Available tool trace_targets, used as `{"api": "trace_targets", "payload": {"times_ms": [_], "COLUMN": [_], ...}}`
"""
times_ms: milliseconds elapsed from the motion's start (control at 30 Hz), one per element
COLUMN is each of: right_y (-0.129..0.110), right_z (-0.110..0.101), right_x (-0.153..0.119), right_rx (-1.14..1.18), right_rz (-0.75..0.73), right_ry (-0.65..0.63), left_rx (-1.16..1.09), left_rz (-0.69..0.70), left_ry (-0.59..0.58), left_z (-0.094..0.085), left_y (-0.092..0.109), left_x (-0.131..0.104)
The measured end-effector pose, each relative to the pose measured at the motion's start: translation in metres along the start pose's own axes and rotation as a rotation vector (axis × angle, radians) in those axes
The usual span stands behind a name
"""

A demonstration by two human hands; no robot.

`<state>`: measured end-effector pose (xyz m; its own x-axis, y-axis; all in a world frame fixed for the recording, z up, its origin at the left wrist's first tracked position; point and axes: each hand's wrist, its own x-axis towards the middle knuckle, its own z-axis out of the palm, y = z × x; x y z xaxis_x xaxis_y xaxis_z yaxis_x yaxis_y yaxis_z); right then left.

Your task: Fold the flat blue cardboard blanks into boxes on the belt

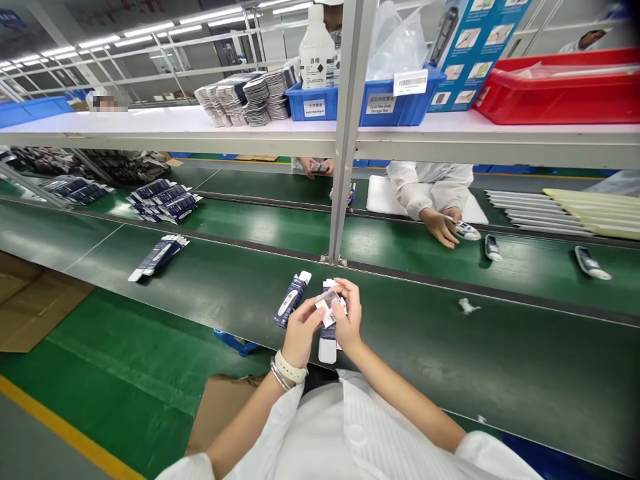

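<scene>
Here we are at the belt [225, 287], and both hands are busy: the left hand [300, 327] and the right hand [350, 313] share 1 small slip [327, 313], white with a dark print and a clear, shiny part at its far side. It sits right between the 2 sets of fingers, thumbs on top, pinched from either side and tilted. Its long axis? Too small and too covered to call.

Look straight below the fingers: there lies the box [327, 351], its long axis running from the body's side outward, under the slip and past it. White flap on the near side of the fingers, white tabs poking out just beyond them. The right hand is the nearer of the 2 to it, though whether any finger touches it I cannot tell.

Just left of the left fingers, the 2nd box [291, 300] lies aslant, its far end leaning toward the hands; the left hand is nearer there. Well apart to the left of the fingers, a bundle [159, 258] of boxes. Out to the right, a white scrap [468, 307], and beyond it a co-worker's hands [440, 227] hold a pale device [467, 231].
</scene>
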<state>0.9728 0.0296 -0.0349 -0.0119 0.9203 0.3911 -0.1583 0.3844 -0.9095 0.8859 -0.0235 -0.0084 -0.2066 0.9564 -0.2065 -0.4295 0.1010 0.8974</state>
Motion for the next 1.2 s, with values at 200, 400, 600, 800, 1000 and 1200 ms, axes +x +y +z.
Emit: {"api": "trace_targets", "payload": {"times_ms": [200,400,600,800,1000,1200], "right_y": [-0.003,-0.003,-0.001,-0.004,0.001,0.004], "right_z": [0.000,-0.001,-0.011,-0.035,-0.053,-0.061], "right_x": [0.001,0.001,0.007,0.014,0.017,0.021], "right_rx": [0.078,0.035,-0.058,-0.168,-0.210,-0.276], "right_rz": [0.073,0.020,-0.040,0.013,-0.076,-0.181], "right_ry": [0.027,0.031,-0.020,-0.065,-0.175,-0.264], "left_rx": [0.126,0.347,0.737,0.837,0.597,0.544], "left_rz": [0.058,0.247,0.760,0.904,0.421,0.240], "left_ry": [0.070,0.122,0.144,-0.156,-0.076,-0.168], "left_z": [0.003,0.004,0.002,0.004,0.015,0.019], "left_y": [-0.001,0.002,-0.001,-0.009,-0.006,-0.002], "left_x": [0.002,0.007,0.011,0.017,0.019,0.020]}}
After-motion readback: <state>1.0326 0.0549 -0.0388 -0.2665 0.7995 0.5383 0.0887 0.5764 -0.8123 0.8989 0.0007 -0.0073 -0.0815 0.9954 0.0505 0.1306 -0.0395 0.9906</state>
